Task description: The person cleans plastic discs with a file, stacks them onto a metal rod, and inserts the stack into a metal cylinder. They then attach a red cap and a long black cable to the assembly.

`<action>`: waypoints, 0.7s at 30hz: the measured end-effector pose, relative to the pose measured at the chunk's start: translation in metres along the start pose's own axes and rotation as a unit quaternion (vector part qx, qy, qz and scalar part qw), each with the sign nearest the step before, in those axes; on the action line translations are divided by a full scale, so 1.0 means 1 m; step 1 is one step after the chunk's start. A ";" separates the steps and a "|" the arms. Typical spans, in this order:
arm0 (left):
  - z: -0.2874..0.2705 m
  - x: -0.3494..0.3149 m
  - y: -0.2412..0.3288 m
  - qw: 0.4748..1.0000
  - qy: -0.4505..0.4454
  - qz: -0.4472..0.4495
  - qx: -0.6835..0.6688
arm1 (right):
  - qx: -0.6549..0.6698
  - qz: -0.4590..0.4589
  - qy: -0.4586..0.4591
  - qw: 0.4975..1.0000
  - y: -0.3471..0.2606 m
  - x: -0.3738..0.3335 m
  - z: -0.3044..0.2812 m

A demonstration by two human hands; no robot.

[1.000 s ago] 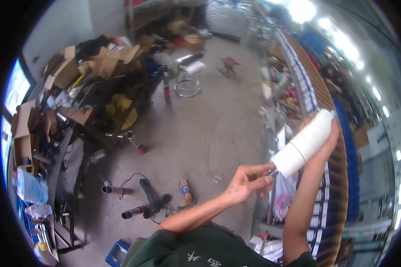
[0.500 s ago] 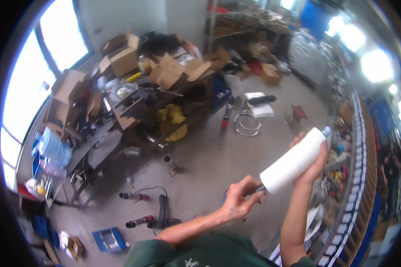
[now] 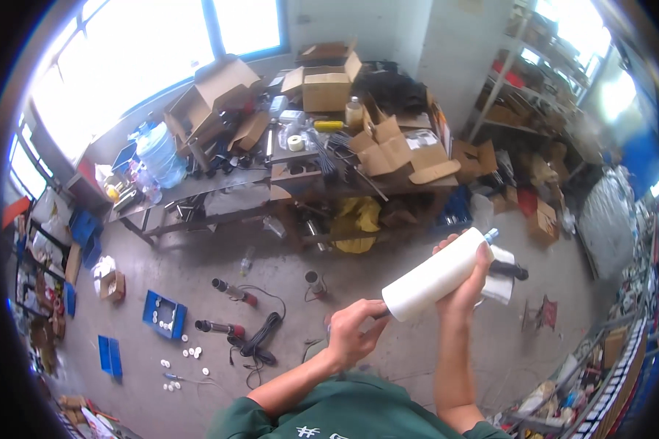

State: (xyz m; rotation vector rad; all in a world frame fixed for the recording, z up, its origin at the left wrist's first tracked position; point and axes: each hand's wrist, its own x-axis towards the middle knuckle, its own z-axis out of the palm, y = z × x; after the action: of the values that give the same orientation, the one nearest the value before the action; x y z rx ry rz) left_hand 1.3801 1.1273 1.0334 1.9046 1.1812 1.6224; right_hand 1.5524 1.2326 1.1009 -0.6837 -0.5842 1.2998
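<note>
A smooth white roller [image 3: 433, 276] is held tilted in front of my chest, its right end higher and farther from me. A short metal shaft end [image 3: 492, 234] sticks out of that upper end. My right hand [image 3: 464, 294] wraps round the roller near the top, thumb on the near side and fingertips showing past the far side. At the lower end my left hand [image 3: 354, 335] pinches the dark shaft stub [image 3: 381, 314] with bent fingers. Part of that stub is hidden by the fingers.
A cluttered workbench [image 3: 234, 183] bears open cardboard boxes [image 3: 326, 92] and a large clear bottle [image 3: 161, 155]. On the floor lie dark-and-red cylindrical tools [image 3: 220, 328] with cables [image 3: 262, 340], blue bins [image 3: 165, 314] and several white discs [image 3: 192, 353]. Racks stand along the right.
My view has swung left, bringing the workbench and left floor into sight. The roller has come round with me and lies a little flatter. Both hands keep their hold.
</note>
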 end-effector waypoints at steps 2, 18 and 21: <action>0.000 0.015 -0.025 0.980 -0.019 -0.141 -0.140 | -0.007 0.011 0.004 1.000 0.017 0.033 0.009; -0.064 0.191 -0.242 0.874 0.126 -0.300 -0.360 | -0.043 0.078 -0.200 0.976 0.201 0.288 0.161; -0.089 0.217 -0.268 0.874 0.143 -0.359 -0.295 | -0.024 0.183 -0.189 0.964 0.246 0.340 0.191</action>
State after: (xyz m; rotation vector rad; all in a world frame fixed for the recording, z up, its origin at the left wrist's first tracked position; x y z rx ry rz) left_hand 1.1986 1.4312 0.9959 0.7318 1.1227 1.5827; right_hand 1.3113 1.6226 1.0506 -0.6042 -0.8270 1.7880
